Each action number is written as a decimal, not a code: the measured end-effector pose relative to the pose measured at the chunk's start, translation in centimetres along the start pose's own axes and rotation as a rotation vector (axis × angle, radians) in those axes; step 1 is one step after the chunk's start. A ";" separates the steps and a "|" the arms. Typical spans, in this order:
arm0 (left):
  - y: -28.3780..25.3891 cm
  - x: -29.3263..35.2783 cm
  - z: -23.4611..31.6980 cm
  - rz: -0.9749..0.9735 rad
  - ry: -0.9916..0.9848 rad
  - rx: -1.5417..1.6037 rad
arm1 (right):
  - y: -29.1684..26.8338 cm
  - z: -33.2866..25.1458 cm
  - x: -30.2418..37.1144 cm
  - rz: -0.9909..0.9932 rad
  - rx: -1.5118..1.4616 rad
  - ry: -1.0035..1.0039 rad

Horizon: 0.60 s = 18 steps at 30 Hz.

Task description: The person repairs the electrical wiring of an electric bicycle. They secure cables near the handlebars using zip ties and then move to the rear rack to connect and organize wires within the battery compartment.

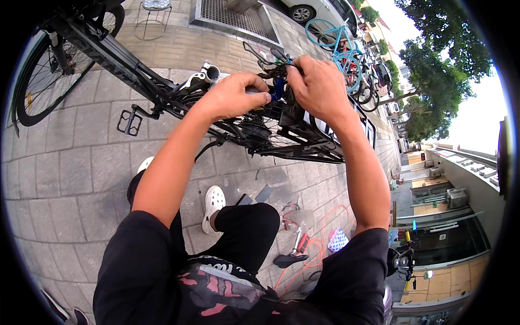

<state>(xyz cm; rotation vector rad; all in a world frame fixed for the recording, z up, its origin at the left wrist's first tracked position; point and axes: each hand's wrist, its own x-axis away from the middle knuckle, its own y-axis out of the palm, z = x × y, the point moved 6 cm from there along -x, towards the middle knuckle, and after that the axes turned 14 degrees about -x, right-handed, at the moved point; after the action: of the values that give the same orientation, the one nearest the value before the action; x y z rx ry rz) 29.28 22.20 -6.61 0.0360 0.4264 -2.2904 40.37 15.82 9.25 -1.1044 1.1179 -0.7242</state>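
A black electric-looking bicycle (116,57) stands across the top of the view. Both hands work above its rear part, behind the silver seat clamp (210,72). My left hand (235,96) is closed, thumb and index fingertip drawn together beside a small blue piece (278,88); what they pinch is hidden. Opposite it, my right hand (320,86) curls over a dark bundle of wires (277,70), its fingers closed and partly out of sight. Below the hands are the rear hub (254,132) and a black rack (303,127).
A black saddle on a silver post (292,259) lies on the paving, near an orange cord (319,244) and a patterned pouch (338,239). A wire stool (154,19) and a metal grating (230,21) are beyond. A light-blue bicycle (341,46) is parked at the upper right.
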 end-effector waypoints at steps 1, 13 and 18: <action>0.4 -0.3 -0.2 0.111 0.125 -0.158 | 0.0 1.1 -0.1 -0.006 -0.022 0.075; 3.5 1.1 3.3 0.709 0.269 -0.721 | 1.2 5.0 0.8 0.053 -0.382 0.076; 3.8 0.9 3.9 0.838 0.259 -0.721 | 1.8 6.2 1.7 0.234 -0.564 0.046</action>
<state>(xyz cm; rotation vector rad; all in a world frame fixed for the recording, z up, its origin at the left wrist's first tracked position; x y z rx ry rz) 31.80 17.96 -4.12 0.1227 1.1089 -1.2271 46.64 16.89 7.30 -1.3960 1.5127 -0.2500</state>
